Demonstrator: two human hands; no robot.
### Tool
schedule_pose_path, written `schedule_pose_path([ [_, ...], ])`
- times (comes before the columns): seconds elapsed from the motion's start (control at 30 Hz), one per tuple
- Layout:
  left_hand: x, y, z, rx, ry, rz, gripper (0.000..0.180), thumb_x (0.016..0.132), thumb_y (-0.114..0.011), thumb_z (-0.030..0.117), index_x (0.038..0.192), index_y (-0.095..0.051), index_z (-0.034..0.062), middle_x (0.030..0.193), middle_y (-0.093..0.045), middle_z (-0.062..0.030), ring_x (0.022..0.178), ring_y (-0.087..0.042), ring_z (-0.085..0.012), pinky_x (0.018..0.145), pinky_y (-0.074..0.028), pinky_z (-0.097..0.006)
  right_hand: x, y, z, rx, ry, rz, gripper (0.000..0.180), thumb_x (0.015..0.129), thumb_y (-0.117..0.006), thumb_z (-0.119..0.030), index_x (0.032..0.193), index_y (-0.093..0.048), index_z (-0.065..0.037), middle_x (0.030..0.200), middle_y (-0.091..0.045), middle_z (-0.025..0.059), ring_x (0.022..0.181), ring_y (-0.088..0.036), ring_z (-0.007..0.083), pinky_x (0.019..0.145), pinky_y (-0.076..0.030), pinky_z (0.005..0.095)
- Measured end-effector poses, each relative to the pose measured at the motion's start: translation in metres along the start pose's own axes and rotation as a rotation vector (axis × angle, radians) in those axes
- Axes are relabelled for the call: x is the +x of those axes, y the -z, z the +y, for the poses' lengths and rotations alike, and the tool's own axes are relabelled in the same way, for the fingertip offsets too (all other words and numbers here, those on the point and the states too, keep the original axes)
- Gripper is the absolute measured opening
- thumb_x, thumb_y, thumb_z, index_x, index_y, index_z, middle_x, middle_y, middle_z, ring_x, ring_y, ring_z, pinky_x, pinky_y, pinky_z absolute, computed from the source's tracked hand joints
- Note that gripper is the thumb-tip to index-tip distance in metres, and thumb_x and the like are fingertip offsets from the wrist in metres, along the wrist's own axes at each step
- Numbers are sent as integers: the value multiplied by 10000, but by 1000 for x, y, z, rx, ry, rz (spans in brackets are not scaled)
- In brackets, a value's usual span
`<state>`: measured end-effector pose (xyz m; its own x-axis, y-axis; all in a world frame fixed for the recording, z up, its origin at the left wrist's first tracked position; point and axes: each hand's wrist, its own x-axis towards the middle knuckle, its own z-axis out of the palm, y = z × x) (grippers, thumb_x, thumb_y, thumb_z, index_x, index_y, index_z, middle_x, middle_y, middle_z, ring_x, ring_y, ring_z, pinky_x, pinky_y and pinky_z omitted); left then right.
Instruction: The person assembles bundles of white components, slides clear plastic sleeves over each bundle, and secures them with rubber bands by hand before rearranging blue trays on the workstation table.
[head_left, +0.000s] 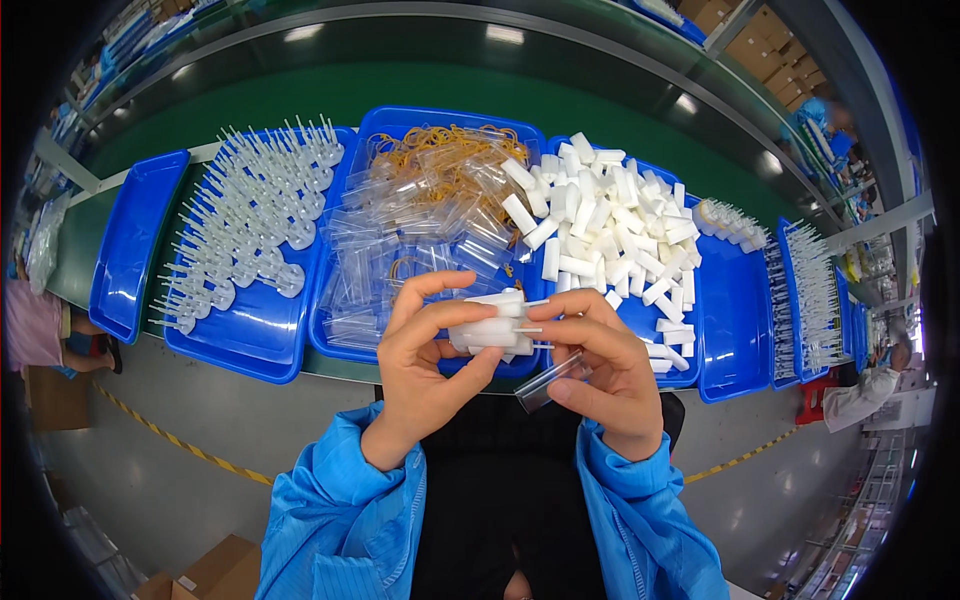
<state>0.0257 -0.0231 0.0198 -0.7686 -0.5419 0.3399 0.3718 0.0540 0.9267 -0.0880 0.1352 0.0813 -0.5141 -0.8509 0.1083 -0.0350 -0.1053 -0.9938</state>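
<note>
My left hand (pixel 415 365) is closed around a small bunch of white cylinder-like pieces (pixel 490 333), with thin pale rods sticking out of their right ends. My right hand (pixel 620 385) meets the bunch from the right, its fingers at the rod ends. A clear plastic tube (pixel 550 383) is held in that same hand, between thumb and fingers, slanting down to the left. Both hands are just above the front edge of the blue trays. Behind them, a blue tray (pixel 328 335) holds many clear sleeves (pixel 400 225) and a tangle of orange-yellow bands (pixel 450 145).
Loose white pieces (pixel 610 215) fill the tray to the right. On the left, a tray (pixel 240 345) holds round-based pieces with upright stems (pixel 255 210). More blue trays (pixel 140 245) stand at both ends. Beyond runs a green belt (pixel 300 95). Other people are at the sides.
</note>
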Motion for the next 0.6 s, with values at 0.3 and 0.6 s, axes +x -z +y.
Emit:
schedule_pose_path([
  [0.3, 0, -3, -5, 30, -67, 58, 300, 768, -714, -53, 1064, -670, -27, 1289, -464, -163, 1053, -648, -257, 805, -616, -315, 5, 5, 7, -201, 42, -7, 421, 732, -687, -26, 1152, -662, -30, 1094, -628, 93, 796, -505, 107, 663, -394, 228],
  [0.6, 1, 2, -7, 195, -222, 53, 301, 759, -725, 4, 1059, -705, 17, 1324, -473, -220, 1054, -663, -339, 851, -575, -370, 9, 4, 17, -288, 64, -30, 492, 721, -676, -2, 1207, -664, -74, 1287, -609, 112, 713, -505, 97, 613, -410, 231],
])
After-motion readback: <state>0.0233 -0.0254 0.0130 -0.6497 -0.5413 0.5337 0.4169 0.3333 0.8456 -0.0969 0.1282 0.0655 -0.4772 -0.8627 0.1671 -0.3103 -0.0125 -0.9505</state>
